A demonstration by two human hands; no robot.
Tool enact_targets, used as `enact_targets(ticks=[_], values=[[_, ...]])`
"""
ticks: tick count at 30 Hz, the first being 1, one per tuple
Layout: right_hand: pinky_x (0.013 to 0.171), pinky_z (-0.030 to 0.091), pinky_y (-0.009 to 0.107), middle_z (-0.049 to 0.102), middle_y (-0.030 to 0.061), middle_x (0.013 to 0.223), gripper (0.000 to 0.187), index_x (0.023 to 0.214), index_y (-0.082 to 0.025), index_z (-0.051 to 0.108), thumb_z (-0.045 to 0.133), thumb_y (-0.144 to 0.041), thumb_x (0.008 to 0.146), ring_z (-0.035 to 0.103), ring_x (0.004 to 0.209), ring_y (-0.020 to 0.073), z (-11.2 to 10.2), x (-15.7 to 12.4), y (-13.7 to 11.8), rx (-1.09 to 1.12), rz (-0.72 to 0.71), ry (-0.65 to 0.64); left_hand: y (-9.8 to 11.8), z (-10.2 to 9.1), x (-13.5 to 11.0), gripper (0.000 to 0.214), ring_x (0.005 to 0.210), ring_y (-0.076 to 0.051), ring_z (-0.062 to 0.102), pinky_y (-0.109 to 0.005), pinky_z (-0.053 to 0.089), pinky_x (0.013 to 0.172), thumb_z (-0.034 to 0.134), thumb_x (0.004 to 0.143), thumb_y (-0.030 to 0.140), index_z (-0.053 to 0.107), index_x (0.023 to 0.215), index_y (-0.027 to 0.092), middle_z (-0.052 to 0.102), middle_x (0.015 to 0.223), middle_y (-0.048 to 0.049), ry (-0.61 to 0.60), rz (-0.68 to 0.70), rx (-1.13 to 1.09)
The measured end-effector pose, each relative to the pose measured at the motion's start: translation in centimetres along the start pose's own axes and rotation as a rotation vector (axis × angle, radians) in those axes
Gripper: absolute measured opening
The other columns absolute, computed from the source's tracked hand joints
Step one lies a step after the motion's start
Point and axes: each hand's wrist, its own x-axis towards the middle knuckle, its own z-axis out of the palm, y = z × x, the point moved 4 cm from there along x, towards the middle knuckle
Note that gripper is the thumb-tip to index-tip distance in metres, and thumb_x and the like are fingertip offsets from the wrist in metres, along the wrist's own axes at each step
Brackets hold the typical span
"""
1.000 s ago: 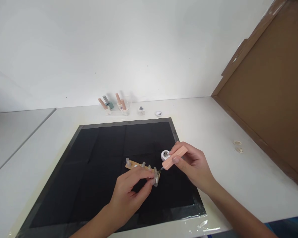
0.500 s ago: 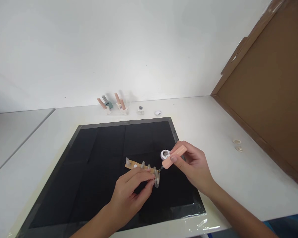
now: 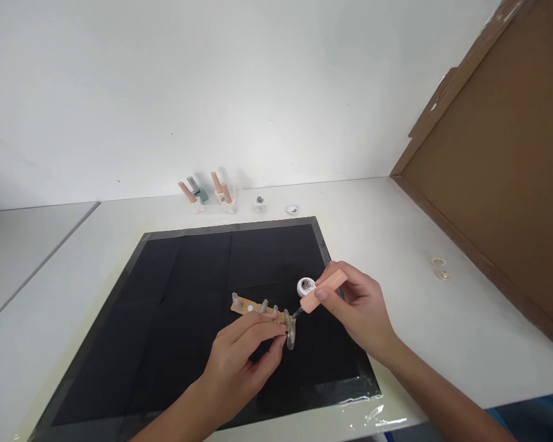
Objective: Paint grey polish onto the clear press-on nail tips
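Observation:
My right hand (image 3: 354, 301) pinches the peach cap of a nail polish brush (image 3: 323, 292), its dark bristles pointing down to the left. The brush tip meets or nearly meets the upper part of a long, greyish, translucent false nail (image 3: 290, 334). Thumb and fingers of my left hand (image 3: 246, 347) are closed on the near side of this false nail; the exact grip is partly hidden. Behind those fingers lies a wooden strip (image 3: 244, 305), partly covered, with a few more false nails (image 3: 236, 300) standing on it. A small white pot (image 3: 306, 286) with dark, shiny contents sits beside my right fingertips.
A black mat (image 3: 184, 319), taped at its edges, lies under the work. Behind it, several polish bottles (image 3: 228, 199) stand in a clear tray, beside a small jar (image 3: 260, 205) and a white lid (image 3: 292, 209). Two small pale discs (image 3: 439, 261) lie right, near a cardboard panel (image 3: 498, 184).
The brush tip has shifted very slightly along the false nail's upper part. Both hands keep nearly the same pose, and the whole view has drifted by a few pixels.

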Motion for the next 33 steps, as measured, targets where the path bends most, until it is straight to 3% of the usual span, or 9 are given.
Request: enact_targets(ticks=[2,8,15,22,28,33], values=[[0.052,0.038,0.025,0.055,-0.0014,0.062,0.022,0.066,-0.02,0.056,0.062,-0.032,0.082,0.044,0.055,0.0116,-0.1,0.0,0.1,0.025,0.0,0.008,0.1,0.0,0.1,0.024,0.07,-0.016,0.07,-0.022,0.056,0.071,0.063,0.069,0.002,0.066,0.086,0.02,0.073,0.076,-0.0049,-0.005,0.005,0.005],[0.05,0.037,0.025,0.054,-0.0011,0.062,0.021,0.066,-0.019,0.056,0.063,-0.031,0.081,0.042,0.055,0.0112,0.6,-0.3,0.1,0.081,-0.036,-0.143,0.3,-0.1,0.4,0.023,0.068,-0.015,0.069,-0.021,0.057,0.069,0.062,0.07,0.002,0.065,0.085,0.02,0.072,0.075,-0.0041,-0.006,0.017,0.016],[0.052,0.038,0.024,0.056,-0.0024,0.06,0.024,0.063,-0.02,0.052,0.062,-0.029,0.083,0.043,0.054,0.0107,0.2,0.0,0.2,0.024,0.002,0.012,0.5,-0.1,0.4,0.017,0.069,-0.013,0.069,-0.02,0.057,0.069,0.06,0.073,0.002,0.064,0.083,0.015,0.071,0.073,-0.0062,0.033,0.087,0.01],[0.05,0.038,0.024,0.056,-0.0015,0.062,0.018,0.068,-0.02,0.056,0.062,-0.029,0.082,0.044,0.054,0.011,0.5,-0.2,0.2,0.075,-0.014,-0.113,0.6,-0.1,0.4,0.017,0.069,-0.012,0.069,-0.019,0.056,0.071,0.061,0.072,0.0,0.065,0.082,0.013,0.071,0.073,-0.0066,0.023,0.08,-0.005],[0.054,0.04,0.024,0.063,-0.0003,0.066,0.023,0.063,-0.02,0.056,0.056,-0.024,0.086,0.048,0.057,0.0114,-1.4,0.8,-0.1,-0.149,0.003,0.172,0.3,-0.1,0.4,0.015,0.068,-0.012,0.069,-0.018,0.056,0.069,0.061,0.073,0.002,0.064,0.082,0.014,0.071,0.072,-0.0058,0.019,0.041,-0.012],[0.052,0.038,0.023,0.063,-0.0005,0.069,0.024,0.061,-0.019,0.053,0.053,-0.021,0.085,0.048,0.058,0.0115,-2.0,1.7,1.2,-0.361,0.115,0.122,0.1,0.0,0.3,0.016,0.068,-0.013,0.069,-0.02,0.056,0.068,0.061,0.073,0.003,0.064,0.083,0.015,0.072,0.073,-0.0047,0.019,0.017,-0.013]])
